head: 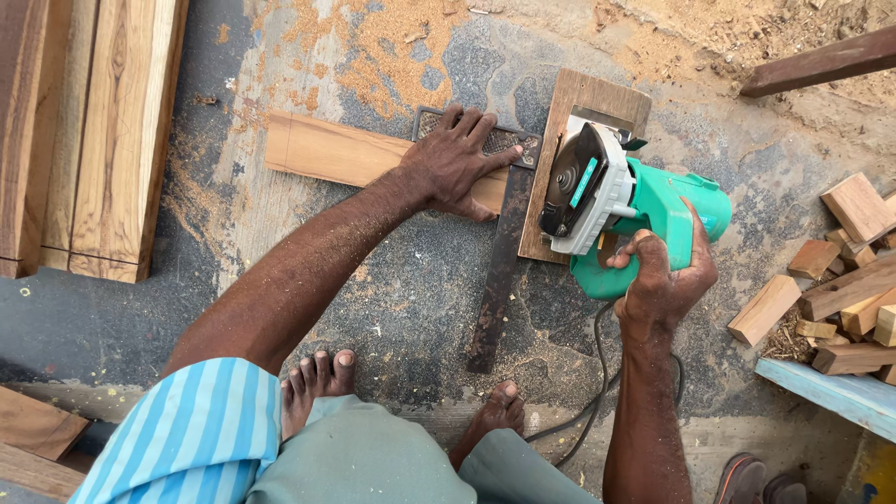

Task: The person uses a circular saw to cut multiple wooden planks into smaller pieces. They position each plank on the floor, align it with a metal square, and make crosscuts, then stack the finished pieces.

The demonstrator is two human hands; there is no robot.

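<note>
Left hand (457, 161) spread flat pinning try square (499, 247) on plank (341, 154), right hand (665, 275) clenched on green circular saw (621, 201); likely risk: square slips, saw wanders toward fingers.

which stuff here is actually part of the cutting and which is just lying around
In use: plank under the left hand; metal square; green saw in the right hand.

Lying about: wood offcuts; stacked boards; sawdust.
</note>
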